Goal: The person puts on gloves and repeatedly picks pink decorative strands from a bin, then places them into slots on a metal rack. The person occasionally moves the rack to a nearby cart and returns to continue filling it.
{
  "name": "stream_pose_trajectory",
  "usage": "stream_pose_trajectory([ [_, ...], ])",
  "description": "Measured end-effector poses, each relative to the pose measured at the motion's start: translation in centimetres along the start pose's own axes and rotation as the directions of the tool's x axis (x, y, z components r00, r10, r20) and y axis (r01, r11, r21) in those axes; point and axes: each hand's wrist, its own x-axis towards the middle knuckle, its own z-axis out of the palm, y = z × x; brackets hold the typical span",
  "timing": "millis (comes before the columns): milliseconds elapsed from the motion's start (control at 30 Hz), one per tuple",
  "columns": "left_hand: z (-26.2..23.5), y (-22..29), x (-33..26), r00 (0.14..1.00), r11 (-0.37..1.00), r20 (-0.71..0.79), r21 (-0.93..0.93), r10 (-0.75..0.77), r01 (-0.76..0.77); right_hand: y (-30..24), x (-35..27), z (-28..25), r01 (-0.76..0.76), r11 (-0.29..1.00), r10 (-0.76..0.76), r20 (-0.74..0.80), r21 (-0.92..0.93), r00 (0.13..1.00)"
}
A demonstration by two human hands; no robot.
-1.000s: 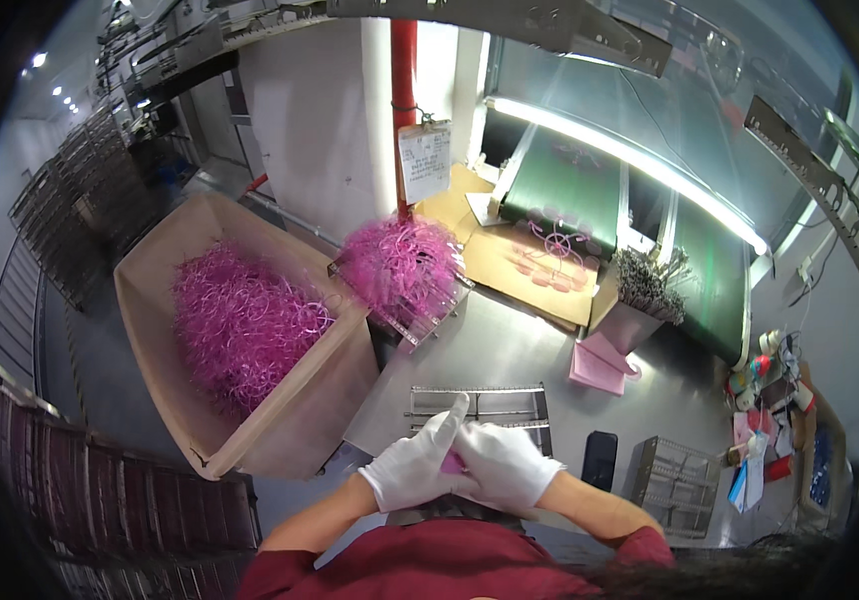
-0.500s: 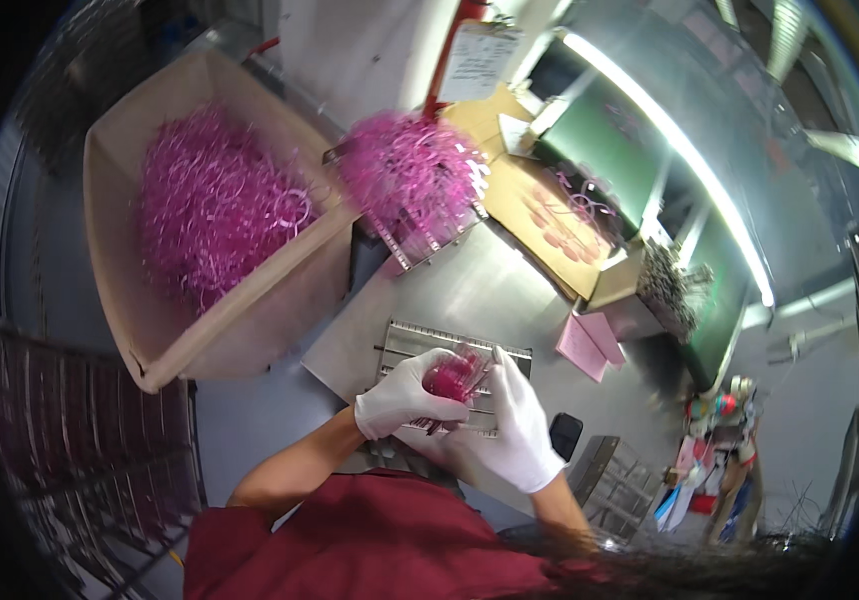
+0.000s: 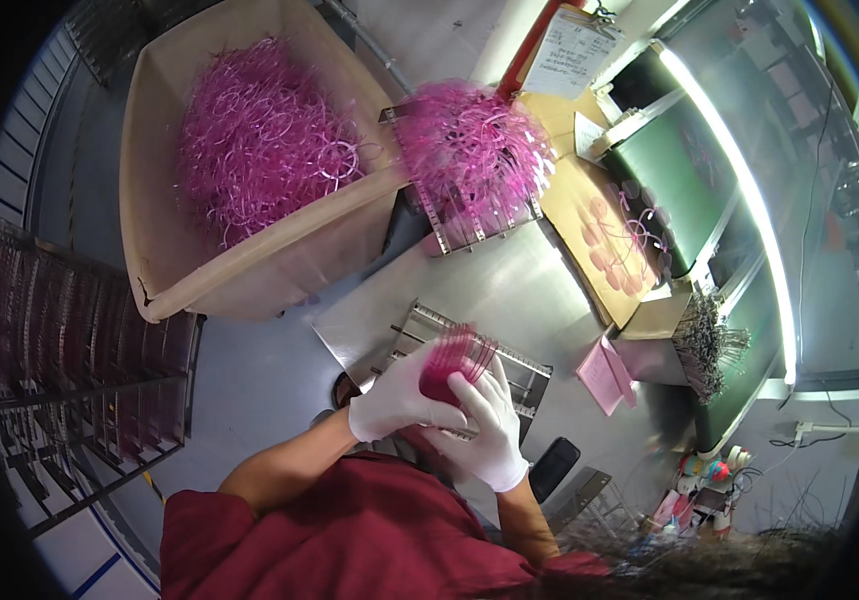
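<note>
Both hands wear white gloves and meet in front of me, above a slotted metal rack (image 3: 520,362). My left hand (image 3: 397,396) is closed round the lower left side of a bundle of thin magenta plastic pieces (image 3: 446,368), whose fine edges fan out at the top. On the bundle's right side, my right hand (image 3: 490,428) presses with its thumb and fingers. The rack lies on the metal table (image 3: 370,308), partly hidden by the hands. What the pieces are exactly I cannot make out.
A large pale bin (image 3: 280,262) of tangled pink plastic strips stands at the left. More strips pile on another rack (image 3: 470,150). Cardboard (image 3: 590,235) with pink discs, a box of wires (image 3: 705,345), a pink notepad (image 3: 605,375) and a phone (image 3: 555,468) lie to the right.
The view has shifted, so the bin and table sit higher and further right. My right fingers have come in from beside the bundle and now rest against it. The left hand keeps its grip.
</note>
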Motion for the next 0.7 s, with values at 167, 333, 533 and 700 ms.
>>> stream_pose_trajectory([
  [167,-0.2,-1.1,0.7,0.997,0.995,0.02,0.056,0.077,-0.078,0.1,0.6,-0.7,-0.027,0.999,0.025,0.053,0.04,0.998],
  [333,0.6,-0.6,0.6,0.998,0.995,-0.054,-0.093,-0.025,0.019,0.3,0.7,-0.7,-0.062,0.993,0.055,0.078,0.097,0.995],
  [533,-0.3,-1.7,0.4,0.997,0.941,-0.043,-0.336,-0.059,0.042,0.6,-0.2,-0.2,-0.217,0.936,0.205,0.07,0.276,0.976],
  [700,-3.2,-3.7,-0.2,0.976,0.864,-0.168,-0.502,-0.139,0.037,4.9,0.1,0.5,-0.225,0.397,0.408,0.049,0.89,0.912],
])
